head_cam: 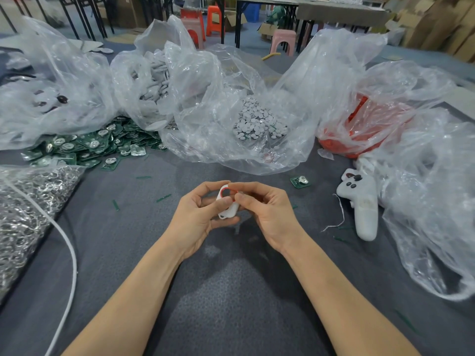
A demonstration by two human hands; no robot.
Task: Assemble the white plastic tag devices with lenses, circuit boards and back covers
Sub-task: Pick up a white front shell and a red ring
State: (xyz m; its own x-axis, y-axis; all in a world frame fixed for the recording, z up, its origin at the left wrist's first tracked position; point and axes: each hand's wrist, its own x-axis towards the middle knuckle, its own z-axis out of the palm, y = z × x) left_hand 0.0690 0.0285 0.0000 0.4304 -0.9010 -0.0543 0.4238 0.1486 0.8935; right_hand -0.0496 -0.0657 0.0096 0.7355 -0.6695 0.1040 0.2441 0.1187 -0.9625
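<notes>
Both hands are up over the grey cloth (pixel 231 291), meeting at centre. Left hand (pixel 198 217): fingers curled under and around the white tag (pixel 229 209), thumb pressed on its face. Right hand (pixel 267 214): thumb and forefinger pinching at the red ring (pixel 222 189) that sits at the tag's round opening; other fingers loosely curled. The tag is held between the two hands, tilted, off the cloth. Just right of the right hand lies one loose green board (pixel 300 181), and further right a white controller (pixel 362 201). Beyond the hands is an open clear bag of small white discs (pixel 259 122). Beyond and left is a heap of green circuit boards (pixel 84 146), with a bag of white covers (pixel 154 80) behind it. Far right is a bag of red parts (pixel 359 134). Left of the left hand sit a bag of metal rings (pixel 23 206) and a white cable (pixel 67 242).
</notes>
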